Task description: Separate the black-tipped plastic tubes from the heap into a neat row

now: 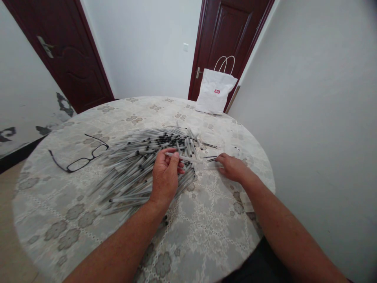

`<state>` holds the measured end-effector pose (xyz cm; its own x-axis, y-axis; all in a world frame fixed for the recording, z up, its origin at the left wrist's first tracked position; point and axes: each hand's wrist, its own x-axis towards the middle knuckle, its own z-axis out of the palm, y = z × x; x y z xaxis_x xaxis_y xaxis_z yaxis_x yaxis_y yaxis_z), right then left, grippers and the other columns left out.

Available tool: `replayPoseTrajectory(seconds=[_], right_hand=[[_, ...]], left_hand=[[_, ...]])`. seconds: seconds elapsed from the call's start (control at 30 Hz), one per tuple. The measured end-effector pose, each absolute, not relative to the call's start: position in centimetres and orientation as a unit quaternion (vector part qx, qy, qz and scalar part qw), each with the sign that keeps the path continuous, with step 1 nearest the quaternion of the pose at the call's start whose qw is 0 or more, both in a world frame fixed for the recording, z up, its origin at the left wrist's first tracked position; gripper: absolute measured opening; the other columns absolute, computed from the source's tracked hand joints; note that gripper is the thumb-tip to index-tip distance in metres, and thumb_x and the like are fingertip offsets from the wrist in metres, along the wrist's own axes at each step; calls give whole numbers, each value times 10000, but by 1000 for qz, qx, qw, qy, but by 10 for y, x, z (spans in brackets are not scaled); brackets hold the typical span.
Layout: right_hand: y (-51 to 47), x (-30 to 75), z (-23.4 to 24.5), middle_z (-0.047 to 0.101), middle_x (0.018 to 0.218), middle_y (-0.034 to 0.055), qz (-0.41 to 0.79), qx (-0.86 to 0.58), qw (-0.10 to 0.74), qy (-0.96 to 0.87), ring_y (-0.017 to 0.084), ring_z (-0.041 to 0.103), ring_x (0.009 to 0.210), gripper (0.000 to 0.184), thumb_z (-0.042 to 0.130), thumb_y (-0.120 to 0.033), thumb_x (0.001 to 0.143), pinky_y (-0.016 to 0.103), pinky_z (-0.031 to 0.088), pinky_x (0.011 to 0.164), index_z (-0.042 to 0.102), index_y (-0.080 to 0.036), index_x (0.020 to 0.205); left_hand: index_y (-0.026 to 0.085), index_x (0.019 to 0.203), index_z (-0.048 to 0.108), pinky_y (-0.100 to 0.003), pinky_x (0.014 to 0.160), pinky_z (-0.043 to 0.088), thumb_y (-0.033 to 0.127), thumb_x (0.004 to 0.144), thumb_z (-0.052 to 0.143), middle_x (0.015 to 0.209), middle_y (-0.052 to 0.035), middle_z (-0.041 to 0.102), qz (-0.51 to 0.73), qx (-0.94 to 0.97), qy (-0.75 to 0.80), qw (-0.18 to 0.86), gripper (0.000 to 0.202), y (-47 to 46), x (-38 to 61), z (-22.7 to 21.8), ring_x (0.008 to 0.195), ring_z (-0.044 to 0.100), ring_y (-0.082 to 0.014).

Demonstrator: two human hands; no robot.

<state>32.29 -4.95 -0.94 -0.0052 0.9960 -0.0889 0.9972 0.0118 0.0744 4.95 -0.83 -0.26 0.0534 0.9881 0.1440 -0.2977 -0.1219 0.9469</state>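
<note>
Between the thumb and fingers of my left hand (166,173) is a translucent white pen barrel (190,158), pointing right. Many similar pens with dark ends (123,177) lie in a wide, loose pile under and around that hand. The fingers of my right hand (232,167) are pinched at the ends of a few thin dark pen refills (211,158), just right of the barrel's tip. Its fingertips partly hide what they grip. Two more dark thin sticks (209,145) lie a little farther back. Clear plastic (216,166) shows by the right fingers, its shape unclear.
A round table with a patterned lace cloth (206,228) carries everything. Black-framed glasses (79,163) lie at the left. A white paper bag (216,92) stands at the back edge. A wall (318,118) rises close on the right, with dark red doors (232,27) behind.
</note>
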Motion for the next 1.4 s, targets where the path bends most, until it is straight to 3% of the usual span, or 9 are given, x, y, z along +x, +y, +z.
replayPoseTrajectory(seconds=[0.17, 0.53, 0.83, 1.03, 1.27, 1.4], right_hand=[[-40, 330, -19, 618, 1241, 111, -13, 694, 52, 718, 203, 643, 1060, 336, 546, -165, 927, 268, 436, 883, 613, -188, 1255], [-28, 312, -35, 635, 1278, 128, -2, 695, 20, 718, 197, 581, 1201, 360, 436, -200, 1014, 267, 409, 990, 591, -175, 1338], [-35, 313, -39, 640, 1252, 139, 41, 755, 46, 653, 228, 651, 1091, 331, 415, -275, 1029, 296, 472, 883, 586, -186, 1297], [-44, 326, -42, 571, 1387, 143, 44, 737, -36, 674, 237, 611, 1171, 447, 508, -235, 971, 286, 458, 959, 519, -162, 1411], [-44, 333, -40, 622, 1309, 128, 13, 717, -87, 692, 225, 615, 1144, 345, 556, -223, 944, 298, 458, 981, 632, -152, 1274], [-52, 332, -18, 680, 1202, 130, 27, 694, -189, 694, 217, 647, 1049, 298, 538, -241, 964, 327, 474, 957, 663, -141, 1216]], left_hand=[[205, 1127, 592, -230, 513, 566, 455, 866, 669, 831, -8, 617, 580, 470, 369, 554, 370, -7, 50, -4, 679, 629, -140], [197, 1127, 587, -236, 505, 563, 443, 866, 670, 818, -7, 613, 578, 468, 370, 557, 368, -7, 50, -4, 671, 622, -143], [208, 1105, 594, -236, 505, 561, 438, 859, 672, 811, -2, 620, 575, 467, 376, 557, 345, -8, 51, -3, 663, 627, -143], [212, 1105, 597, -241, 504, 565, 414, 877, 658, 820, -4, 620, 573, 474, 369, 558, 310, -10, 52, -2, 681, 622, -147], [196, 1104, 608, -244, 497, 561, 425, 867, 666, 826, -20, 638, 554, 485, 377, 562, 334, -6, 53, -8, 696, 632, -159], [164, 1094, 638, -257, 503, 564, 451, 856, 662, 867, -55, 686, 512, 500, 389, 581, 373, -7, 55, -7, 719, 652, -173]])
